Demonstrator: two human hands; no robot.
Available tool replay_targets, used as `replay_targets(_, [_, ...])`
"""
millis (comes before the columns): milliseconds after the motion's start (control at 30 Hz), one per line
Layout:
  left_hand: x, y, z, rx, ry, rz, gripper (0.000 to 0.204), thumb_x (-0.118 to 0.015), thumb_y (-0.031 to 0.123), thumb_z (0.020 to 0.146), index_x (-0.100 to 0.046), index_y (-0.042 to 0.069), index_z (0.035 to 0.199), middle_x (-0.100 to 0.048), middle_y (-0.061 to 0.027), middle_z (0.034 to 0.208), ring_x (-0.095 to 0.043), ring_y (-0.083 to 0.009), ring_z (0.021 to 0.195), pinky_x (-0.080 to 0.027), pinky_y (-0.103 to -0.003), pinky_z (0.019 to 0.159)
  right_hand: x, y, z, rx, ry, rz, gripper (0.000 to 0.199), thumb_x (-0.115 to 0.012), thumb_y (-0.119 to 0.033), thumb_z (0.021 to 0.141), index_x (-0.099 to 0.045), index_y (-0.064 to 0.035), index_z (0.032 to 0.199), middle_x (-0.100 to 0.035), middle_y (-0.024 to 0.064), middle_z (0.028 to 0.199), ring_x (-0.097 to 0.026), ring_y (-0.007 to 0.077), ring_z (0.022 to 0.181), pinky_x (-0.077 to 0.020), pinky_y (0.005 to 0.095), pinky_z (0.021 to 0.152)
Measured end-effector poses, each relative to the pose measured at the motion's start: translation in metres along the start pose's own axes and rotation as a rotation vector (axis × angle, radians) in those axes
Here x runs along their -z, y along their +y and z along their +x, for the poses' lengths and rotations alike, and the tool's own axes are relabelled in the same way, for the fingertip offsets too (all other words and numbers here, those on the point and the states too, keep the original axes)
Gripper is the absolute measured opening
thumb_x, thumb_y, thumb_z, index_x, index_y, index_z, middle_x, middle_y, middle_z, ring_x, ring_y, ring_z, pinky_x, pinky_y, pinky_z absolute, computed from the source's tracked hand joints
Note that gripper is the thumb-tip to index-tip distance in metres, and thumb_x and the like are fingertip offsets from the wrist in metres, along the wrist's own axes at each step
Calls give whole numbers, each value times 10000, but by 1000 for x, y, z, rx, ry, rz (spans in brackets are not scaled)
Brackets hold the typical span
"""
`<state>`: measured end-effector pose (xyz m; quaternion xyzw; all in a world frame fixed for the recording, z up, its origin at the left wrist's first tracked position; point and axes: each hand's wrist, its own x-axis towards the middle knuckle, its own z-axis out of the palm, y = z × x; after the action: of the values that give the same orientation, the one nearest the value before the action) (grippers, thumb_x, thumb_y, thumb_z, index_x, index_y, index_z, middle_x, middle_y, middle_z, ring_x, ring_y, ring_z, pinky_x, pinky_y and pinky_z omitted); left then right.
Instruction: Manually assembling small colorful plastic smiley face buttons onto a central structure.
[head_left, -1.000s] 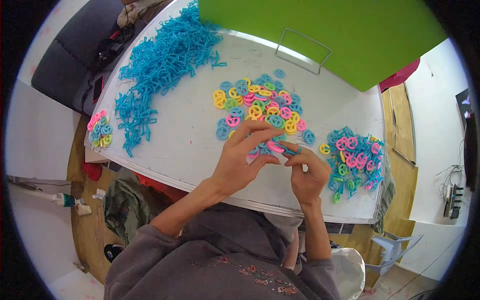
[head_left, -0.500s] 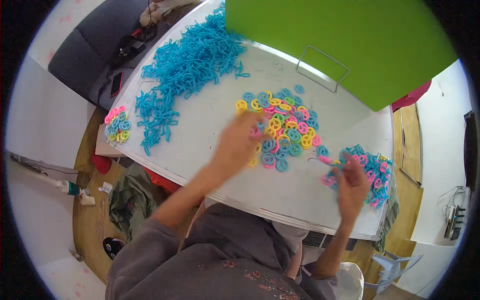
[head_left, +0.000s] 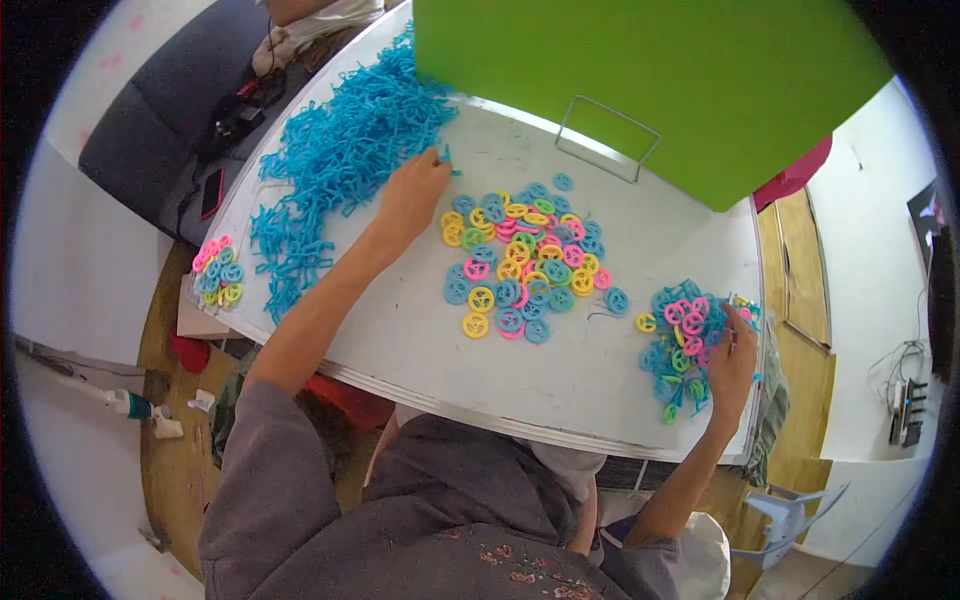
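On the white tabletop (head_left: pixel 400 330), two hands work among heaps of small plastic parts.

No bin holds the parts; they lie loose in heaps. The left hand (head_left: pixel 412 195) reaches the edge of the blue heap (head_left: pixel 340 160) of thin bent pieces, its fingers pinched together on one small blue piece (head_left: pixel 446 160). The right hand (head_left: pixel 733 355) rests on the right pile (head_left: pixel 685 340) of blue, pink and yellow rings; whether its fingers grip anything I cannot tell. Between both lies the middle pile (head_left: pixel 520 260) of round rings, with a green board (head_left: pixel 640 80) behind.
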<state>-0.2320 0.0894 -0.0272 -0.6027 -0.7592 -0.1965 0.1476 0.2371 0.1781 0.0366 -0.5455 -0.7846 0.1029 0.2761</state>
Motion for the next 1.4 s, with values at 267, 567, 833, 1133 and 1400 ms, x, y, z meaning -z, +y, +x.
replay_targets(267, [93, 90, -18, 250, 148, -768, 157, -602, 34, 884, -669, -5, 1020, -668, -106, 943, -654, -190, 792, -540, -292, 672, -15, -97, -10, 382, 171, 271, 360, -570, 22, 836, -573, -43, 1190, -585, 117, 1171, -558, 273, 1062, -445, 362, 902])
replay_targets(567, [91, 157, -31, 341, -362, -1434, 194, -587, 72, 914, -642, -34, 1067, -665, -93, 975, -644, -142, 862, -557, -269, 735, -68, -139, -24, 423, -163, 713, 562, -784, -24, 693, -580, -73, 1214, -644, 105, 1013, -650, 218, 861, -528, 325, 770])
replay_targets(833, [69, 174, -33, 491, -421, -1566, 202, -612, 121, 907, -619, 5, 1073, -663, -76, 971, -633, -130, 861, -527, -269, 721, -73, -135, -27, 362, -64, 654, 466, -750, -16, 736, -609, -54, 1178, -653, 96, 990, -637, 178, 862, -506, 284, 760])
replay_targets(1133, [13, 170, 0, -134, -6, -541, 188, -680, 149, 795, -654, 30, 938, -609, -137, 916, -577, -313, 884, -461, -397, 761, -80, -101, -16, -50, -102, 1086, 204, -545, -45, 938, -594, 5, 1129, -575, 6, 849, -524, 60, 782, -433, 208, 729])
replay_targets(1400, [14, 177, 4, -31, -48, -705, 141, -714, 91, 730, -625, 25, 818, -605, -102, 835, -570, -280, 843, -462, -384, 728, -67, -109, -18, -130, -175, 1111, 215, -537, -179, 974, -611, 8, 1051, -464, -46, 747, -392, 43, 646, -336, 181, 598])
